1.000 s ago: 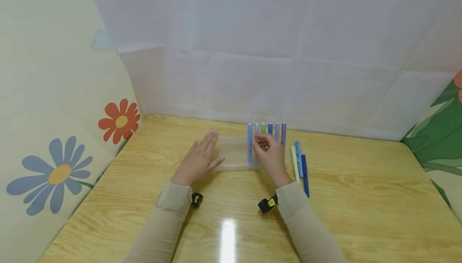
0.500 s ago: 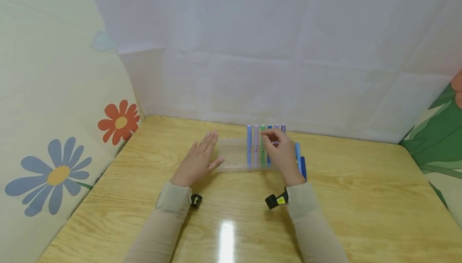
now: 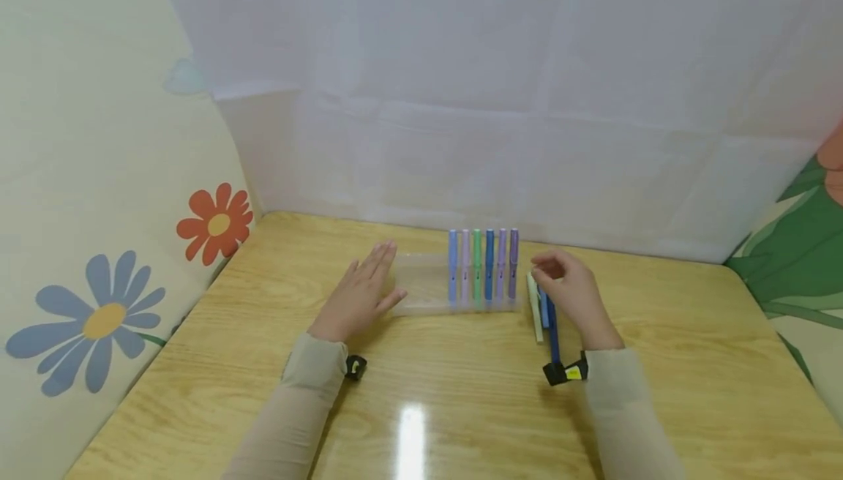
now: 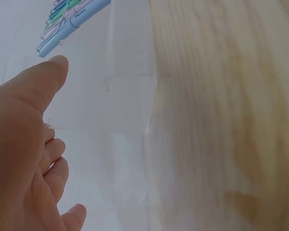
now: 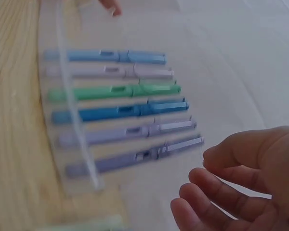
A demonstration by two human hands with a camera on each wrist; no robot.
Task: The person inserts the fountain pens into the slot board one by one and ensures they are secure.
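Observation:
A clear plastic pen holder lies on the table with several capped pens side by side in its right half. From left they run light blue, pale lilac, green, dark blue, lavender and purple. My left hand rests at the holder's left end, fingers extended. To the right of the holder, my right hand is over three loose pens, with its fingers loosely bent and nothing visible between them. Those pens are pale green, light blue and dark blue, partly covered by the hand.
The wooden table extends around the holder. A white cloth hangs behind the table's back edge. Flower-patterned sheets stand at the sides. Each wrist wears a black strap.
My right hand has moved right, from over the pens in the holder to above the loose pens. All the pens in the row are now uncovered. The left hand has stayed in place.

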